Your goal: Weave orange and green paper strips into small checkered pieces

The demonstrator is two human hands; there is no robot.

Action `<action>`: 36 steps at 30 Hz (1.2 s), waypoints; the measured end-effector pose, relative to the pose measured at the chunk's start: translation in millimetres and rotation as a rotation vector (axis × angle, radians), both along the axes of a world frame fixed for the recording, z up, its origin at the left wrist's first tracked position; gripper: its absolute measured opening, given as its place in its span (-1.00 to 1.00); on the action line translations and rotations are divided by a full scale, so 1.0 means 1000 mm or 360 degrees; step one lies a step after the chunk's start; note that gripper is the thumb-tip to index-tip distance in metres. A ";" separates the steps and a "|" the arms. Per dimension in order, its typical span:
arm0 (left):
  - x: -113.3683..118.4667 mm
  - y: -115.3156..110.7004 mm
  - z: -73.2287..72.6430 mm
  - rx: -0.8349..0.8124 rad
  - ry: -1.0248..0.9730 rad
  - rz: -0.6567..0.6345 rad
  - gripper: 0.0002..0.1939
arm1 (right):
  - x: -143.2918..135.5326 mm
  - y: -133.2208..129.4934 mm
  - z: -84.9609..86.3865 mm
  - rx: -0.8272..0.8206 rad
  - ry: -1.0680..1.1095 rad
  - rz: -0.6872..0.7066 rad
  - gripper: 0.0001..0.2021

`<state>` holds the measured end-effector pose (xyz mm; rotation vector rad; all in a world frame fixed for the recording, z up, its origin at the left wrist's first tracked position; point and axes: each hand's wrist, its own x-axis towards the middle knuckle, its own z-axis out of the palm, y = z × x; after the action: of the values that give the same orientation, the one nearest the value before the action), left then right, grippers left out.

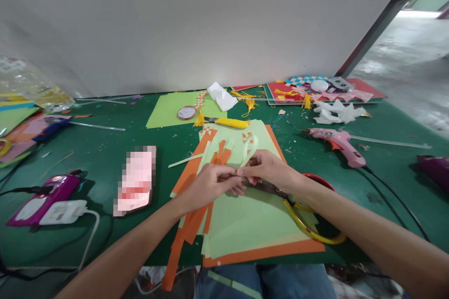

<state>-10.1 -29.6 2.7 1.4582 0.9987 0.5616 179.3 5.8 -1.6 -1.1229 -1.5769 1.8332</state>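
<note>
A pale green paper strip (pixel 253 147) curls up into a loop above my fingers. My left hand (pixel 215 181) and my right hand (pixel 271 168) meet fingertip to fingertip at its lower end, both pinched closed on it. Beneath them lies a stack of light green paper (pixel 245 224) with orange sheets (pixel 266 248) at its edges. Orange paper strips (pixel 191 217) are strewn along the stack's left side. Scissors with one yellow and one red handle (pixel 305 226) rest on the paper under my right hand and wrist, which partly cover them.
A yellow utility knife (pixel 231 123) lies behind the stack. To the right is a pink glue gun (pixel 342 142) with a cord. A phone (pixel 136 180) and a purple power strip (pixel 49 198) lie left. Folders (pixel 372 91) and crumpled tissue (pixel 338 112) are at the back right.
</note>
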 end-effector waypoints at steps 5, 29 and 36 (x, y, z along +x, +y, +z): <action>0.000 0.000 0.002 -0.0029 -0.0009 -0.0017 -0.75 | -0.001 0.001 0.003 -0.0049 -0.0043 -0.0025 -0.70; -0.003 0.001 0.005 -0.0222 -0.0178 -0.0092 -0.68 | 0.004 0.002 -0.004 -0.0113 -0.0012 0.0175 -0.74; -0.004 0.001 0.007 -0.0290 -0.0287 -0.0122 -0.68 | 0.004 -0.001 0.000 -0.0077 0.0172 0.0197 -0.77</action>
<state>-13.8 -28.2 9.5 1.2556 0.8266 0.5225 183.1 4.8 -1.4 -0.9481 -1.5788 1.9872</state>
